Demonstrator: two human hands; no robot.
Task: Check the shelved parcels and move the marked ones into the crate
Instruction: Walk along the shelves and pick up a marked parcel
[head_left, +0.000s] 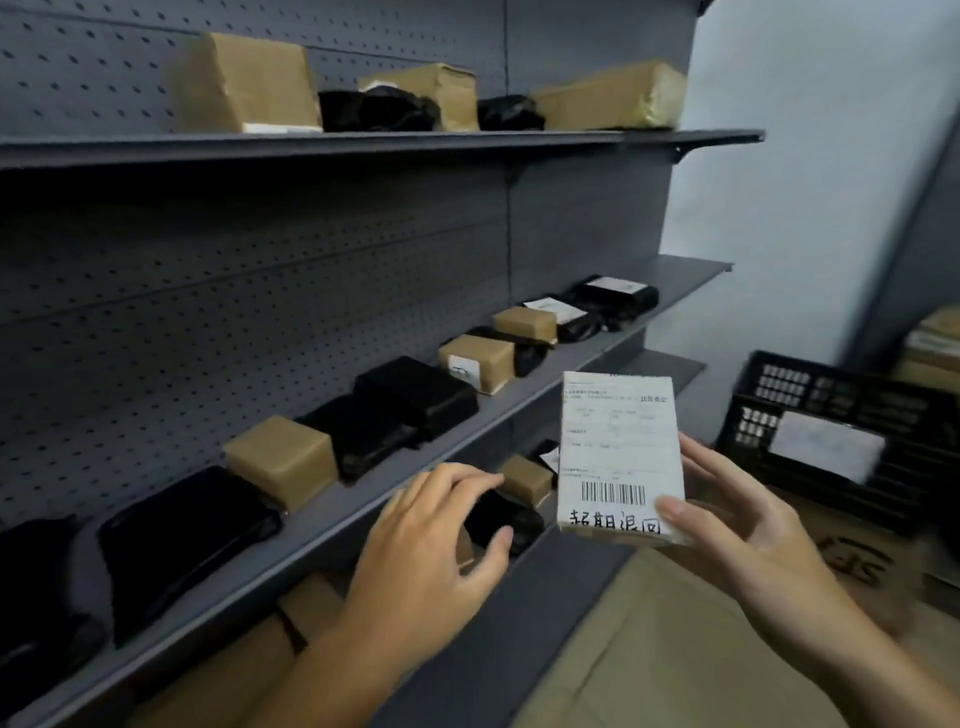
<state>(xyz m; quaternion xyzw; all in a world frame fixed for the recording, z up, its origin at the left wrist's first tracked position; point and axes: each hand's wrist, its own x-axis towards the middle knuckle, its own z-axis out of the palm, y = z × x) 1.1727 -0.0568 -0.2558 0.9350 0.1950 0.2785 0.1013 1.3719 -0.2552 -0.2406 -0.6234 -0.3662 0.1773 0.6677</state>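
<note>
My right hand (737, 514) grips a small parcel (618, 452) upright in front of the shelf; its white label faces me, with a barcode and black handwritten characters along the bottom. My left hand (436, 540) hovers beside it with loosely curled fingers and holds nothing. A black plastic crate (831, 395) stands on the floor at the right, with a white-labelled parcel (826, 449) inside. The middle shelf (524, 410) carries a row of brown cardboard parcels (283, 460) and black-wrapped parcels (415, 395).
The top shelf (467, 143) bears larger brown boxes and black bags. A lower shelf (530, 561) under my hands holds more small parcels. Flattened cardboard (675, 649) lies on the floor below. Stacked boxes (935, 343) sit behind the crate by the wall.
</note>
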